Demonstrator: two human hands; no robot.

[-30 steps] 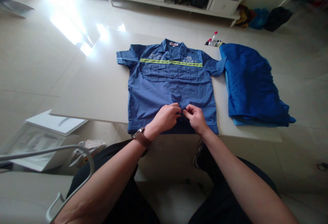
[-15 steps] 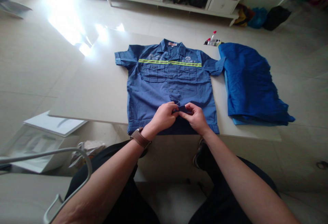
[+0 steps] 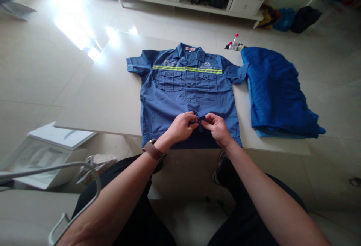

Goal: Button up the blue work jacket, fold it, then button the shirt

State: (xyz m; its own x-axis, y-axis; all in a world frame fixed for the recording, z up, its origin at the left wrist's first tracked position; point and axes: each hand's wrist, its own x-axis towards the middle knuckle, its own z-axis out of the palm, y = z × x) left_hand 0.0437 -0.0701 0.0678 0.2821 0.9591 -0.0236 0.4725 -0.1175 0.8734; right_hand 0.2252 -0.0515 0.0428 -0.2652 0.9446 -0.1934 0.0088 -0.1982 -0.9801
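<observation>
shirt (image 3: 166, 105): mostly flat on table (image 3: 96, 95), lower front bunched | L hand (image 3: 182, 127) + R hand (image 3: 218, 129): both pinching placket (image 3: 201, 118), low down | prob. light, soft, limp, not fragile; may crease/slide | best hold: placket edges, w/ fingertips, approx. where pinched now

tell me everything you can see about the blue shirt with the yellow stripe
The short-sleeved shirt is dark blue and looks like woven fabric. It has a collar with a label inside, a yellow chest stripe, pale print, two flap pockets and front buttons. It lies front up on the table, sleeves spread, slightly wrinkled, hem at the near edge. The left hand and right hand pinch its lower front; one sleeve meets a brighter blue cloth.
</observation>
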